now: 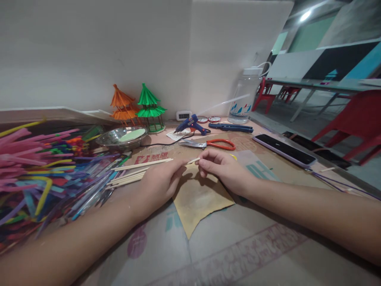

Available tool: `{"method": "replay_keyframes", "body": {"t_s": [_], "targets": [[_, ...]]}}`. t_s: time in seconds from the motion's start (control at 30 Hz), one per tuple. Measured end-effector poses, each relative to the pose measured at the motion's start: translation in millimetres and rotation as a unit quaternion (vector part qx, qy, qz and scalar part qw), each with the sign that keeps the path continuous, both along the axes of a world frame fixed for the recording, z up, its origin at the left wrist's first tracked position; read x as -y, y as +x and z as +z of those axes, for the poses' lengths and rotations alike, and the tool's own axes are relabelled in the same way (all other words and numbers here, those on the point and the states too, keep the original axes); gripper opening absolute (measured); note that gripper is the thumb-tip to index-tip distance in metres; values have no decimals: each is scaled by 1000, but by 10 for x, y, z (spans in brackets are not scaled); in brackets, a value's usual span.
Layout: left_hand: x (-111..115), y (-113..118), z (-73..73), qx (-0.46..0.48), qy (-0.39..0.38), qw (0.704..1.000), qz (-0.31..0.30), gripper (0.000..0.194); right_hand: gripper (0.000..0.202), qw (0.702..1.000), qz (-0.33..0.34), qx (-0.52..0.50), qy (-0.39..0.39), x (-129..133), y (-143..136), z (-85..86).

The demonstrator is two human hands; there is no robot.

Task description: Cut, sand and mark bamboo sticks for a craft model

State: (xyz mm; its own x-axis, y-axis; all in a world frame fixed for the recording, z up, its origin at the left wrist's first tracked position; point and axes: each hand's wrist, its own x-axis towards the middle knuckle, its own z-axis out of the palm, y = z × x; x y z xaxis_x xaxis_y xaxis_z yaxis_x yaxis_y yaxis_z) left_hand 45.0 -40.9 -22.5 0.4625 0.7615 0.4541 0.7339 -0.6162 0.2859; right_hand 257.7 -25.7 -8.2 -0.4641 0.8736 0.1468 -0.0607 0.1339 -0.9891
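A short pale wooden stick [193, 161] spans the gap between my two hands, over a tan sheet of paper [205, 198] with one ragged edge. My left hand [162, 176] pinches the stick's left end, its fingers partly hidden behind the thumb. On the other end, the fingertips of my right hand [218, 167] are closed. More wooden sticks [131, 176] lie beside my left hand. Just beyond my hands are scissors with orange handles [220, 144] and a blue glue gun [192, 125].
Colourful pipe cleaners [35, 171] crowd the left side. Behind them stand a metal bowl [108, 139], an orange paper-like pagoda [122, 105] and a green one [150, 105]. To the right are a blue-handled tool [230, 127], a water bottle [242, 97] and a phone [284, 150].
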Motion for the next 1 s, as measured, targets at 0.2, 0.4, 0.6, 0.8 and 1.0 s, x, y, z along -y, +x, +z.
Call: {"method": "replay_keyframes", "body": {"t_s": [0.2,0.4,0.6,0.8,1.0], "targets": [[4,4,9,7,4,1000,2,29,22,1000,-8,-4,-2,3,-6,6],[5,-12,-10,6,0,1000,7,29,20,1000,-17,3,-5,26,-2,17],[12,-13,0,13,-9,1000,-2,27,18,1000,-23,-3,-4,-20,1,0],[8,1,23,25,-37,999,-12,28,8,1000,-15,14,-22,-26,-9,-17],[23,-34,5,42,-29,999,4,24,22,986,30,104,123,156,3,36]]}}
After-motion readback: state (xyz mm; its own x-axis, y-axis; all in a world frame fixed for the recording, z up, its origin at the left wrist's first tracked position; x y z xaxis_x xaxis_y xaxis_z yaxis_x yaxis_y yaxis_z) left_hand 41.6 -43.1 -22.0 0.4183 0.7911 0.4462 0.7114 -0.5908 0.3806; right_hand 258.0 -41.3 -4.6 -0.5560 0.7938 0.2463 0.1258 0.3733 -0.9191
